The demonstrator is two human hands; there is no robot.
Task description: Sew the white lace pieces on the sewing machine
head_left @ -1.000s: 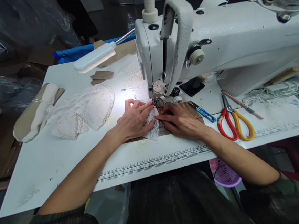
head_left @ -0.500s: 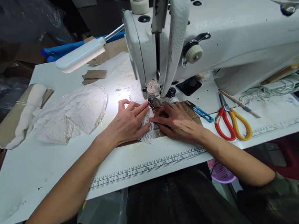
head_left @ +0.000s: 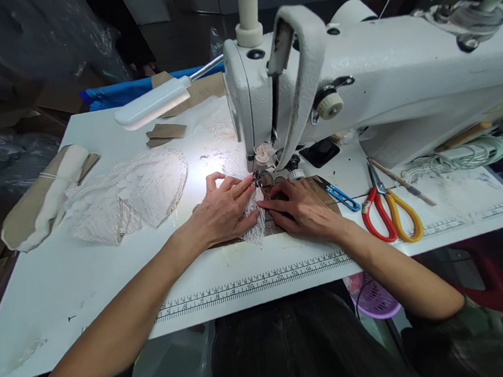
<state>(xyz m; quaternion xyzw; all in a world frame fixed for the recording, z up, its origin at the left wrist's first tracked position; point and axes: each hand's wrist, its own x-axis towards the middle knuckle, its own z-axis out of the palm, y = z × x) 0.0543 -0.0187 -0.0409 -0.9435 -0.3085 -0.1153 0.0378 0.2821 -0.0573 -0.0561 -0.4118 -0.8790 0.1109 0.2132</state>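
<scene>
A strip of white lace (head_left: 255, 233) lies under the presser foot (head_left: 258, 178) of a white sewing machine (head_left: 346, 65). My left hand (head_left: 225, 212) rests flat on the lace's left side, fingers stretched toward the foot and thumb spread along the strip. From the right, my right hand (head_left: 300, 211) has its fingers bent, with thumb and forefinger closed at the lace's right edge; its fingertips are partly hidden. Behind the foot, more lace (head_left: 232, 158) spreads over the lit table. A pale fabric flower (head_left: 265, 154) hangs on the machine just above the foot.
Blue thread snips (head_left: 341, 196) and red-and-yellow-handled scissors (head_left: 390, 215) lie right of my right hand. Gathered white lace pieces (head_left: 147, 188) and a rolled bundle (head_left: 47, 196) sit at left. A lamp (head_left: 153, 105) overhangs the table. A ruler tape (head_left: 250, 286) runs along the front edge.
The camera view has shifted slightly, so everything sits a little lower and mostly further right. Both hands keep nearly the same pose on the lace beside the presser foot.
</scene>
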